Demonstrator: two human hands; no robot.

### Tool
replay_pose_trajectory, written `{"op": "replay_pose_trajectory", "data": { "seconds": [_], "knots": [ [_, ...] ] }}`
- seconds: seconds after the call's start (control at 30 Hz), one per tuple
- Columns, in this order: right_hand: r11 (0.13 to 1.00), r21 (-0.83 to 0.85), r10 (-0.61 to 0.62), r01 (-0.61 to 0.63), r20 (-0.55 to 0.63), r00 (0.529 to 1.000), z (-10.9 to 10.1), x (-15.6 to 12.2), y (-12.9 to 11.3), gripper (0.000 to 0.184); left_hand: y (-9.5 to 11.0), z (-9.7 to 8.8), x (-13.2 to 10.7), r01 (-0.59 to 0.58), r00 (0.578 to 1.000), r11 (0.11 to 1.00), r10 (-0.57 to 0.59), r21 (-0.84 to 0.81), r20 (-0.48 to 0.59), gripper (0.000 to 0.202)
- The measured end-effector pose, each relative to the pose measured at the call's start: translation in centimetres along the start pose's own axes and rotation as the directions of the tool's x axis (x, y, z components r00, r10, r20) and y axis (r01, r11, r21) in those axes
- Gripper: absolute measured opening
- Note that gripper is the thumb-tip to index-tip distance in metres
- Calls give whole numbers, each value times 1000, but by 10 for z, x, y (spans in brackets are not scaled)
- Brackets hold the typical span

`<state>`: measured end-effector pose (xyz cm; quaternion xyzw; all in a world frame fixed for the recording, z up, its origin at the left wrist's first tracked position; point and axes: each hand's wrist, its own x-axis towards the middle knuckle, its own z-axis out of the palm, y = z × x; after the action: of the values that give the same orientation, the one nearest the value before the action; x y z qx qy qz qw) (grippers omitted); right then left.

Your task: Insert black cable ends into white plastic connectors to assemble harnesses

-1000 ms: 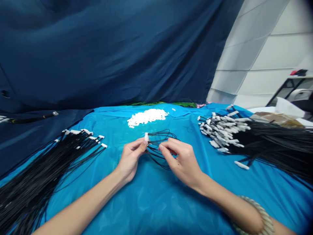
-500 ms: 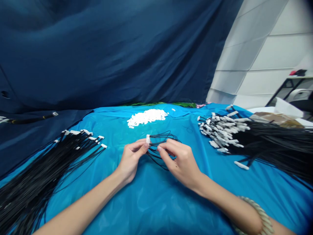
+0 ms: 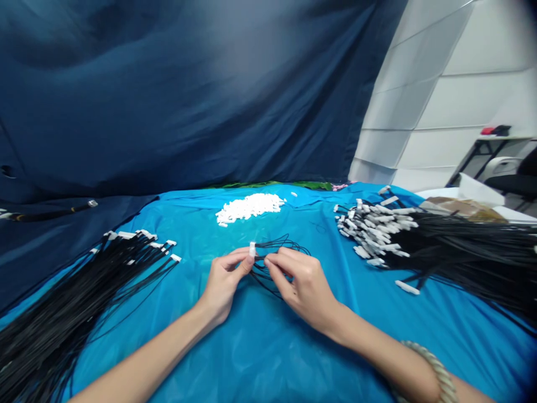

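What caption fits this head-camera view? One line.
Left hand pinches a white connector on thin black wires while the right hand holds them, over a blue plastic sheet.

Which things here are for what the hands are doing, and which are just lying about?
For the job: left hand, right hand, white connector, thin black wires, pile of white connectors, left wire bundle, right wire bundle.

Just lying about: black cable, cream bangle.

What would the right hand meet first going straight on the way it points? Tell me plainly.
Most likely the loose loops of thin black wire right in front of the right hand; depth is unclear, and they may already touch. Past them sits the small white plastic connector in the left hand.
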<state>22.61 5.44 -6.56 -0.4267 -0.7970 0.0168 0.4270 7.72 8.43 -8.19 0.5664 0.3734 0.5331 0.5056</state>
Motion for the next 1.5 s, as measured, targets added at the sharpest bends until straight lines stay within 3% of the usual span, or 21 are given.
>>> {"op": "replay_pose_trajectory", "data": {
  "seconds": [0.23, 0.4, 0.5, 0.7, 0.77, 0.83, 0.9, 1.0, 1.07, 1.17, 1.27, 1.37, 1.5],
  "knots": [
    [999, -45, -20, 19, -28, 999, -1, 2, 2, 18, 3, 1, 2, -13, 999, 999, 15, 51, -28, 19],
    [972, -221, -85, 75, -35, 996, -3, 3, 9, 16, 8, -3, 6, -89, 992, 978, 103, 187, -69, 16],
    [935, -335, -129, 118, -9, 992, -5, 5, 14, 13, 11, -4, 6, -133, 987, 955, 151, 263, -47, 14],
    [903, -393, -183, 174, 16, 983, -6, 7, 17, 15, 17, -6, 6, -226, 973, 899, 226, 376, 47, 13],
    [927, -351, -142, 133, 2, 990, -8, 11, 19, 19, 17, -9, 7, -258, 966, 874, 245, 412, 84, 13],
    [986, -162, 7, -26, -116, 993, -16, 16, 26, 19, 14, -13, 11, -258, 966, 862, 243, 436, 90, 14],
    [962, 173, 251, -210, -259, 933, -33, 22, 39, 15, 10, -17, 15, -196, 979, 881, 201, 431, 35, 16],
    [908, 299, 384, -292, -323, 865, -70, 23, 60, 24, 7, -21, 20, -46, 997, 944, 61, 327, -38, 23],
    [867, 372, 442, -332, -264, 857, -96, 17, 67, 31, 7, -20, 20, 35, 999, 980, -28, 195, -38, 31],
    [781, 481, 501, -398, -103, 859, -126, 8, 66, 33, 12, -13, 14, 156, 984, 988, -155, 1, 84, 45],
    [710, 557, 539, -431, -36, 842, -145, 9, 61, 29, 16, -7, 7, 282, 921, 959, -261, -34, 289, 45],
    [682, 603, 580, -414, -102, 808, -169, 23, 69, 24, 15, -7, 4, 339, 870, 941, -306, -19, 386, 42],
    [715, 612, 619, -339, -328, 713, -226, 42, 98, 17, 11, -9, 5, 331, 886, 943, -303, -23, 351, 40]
  ]
}}
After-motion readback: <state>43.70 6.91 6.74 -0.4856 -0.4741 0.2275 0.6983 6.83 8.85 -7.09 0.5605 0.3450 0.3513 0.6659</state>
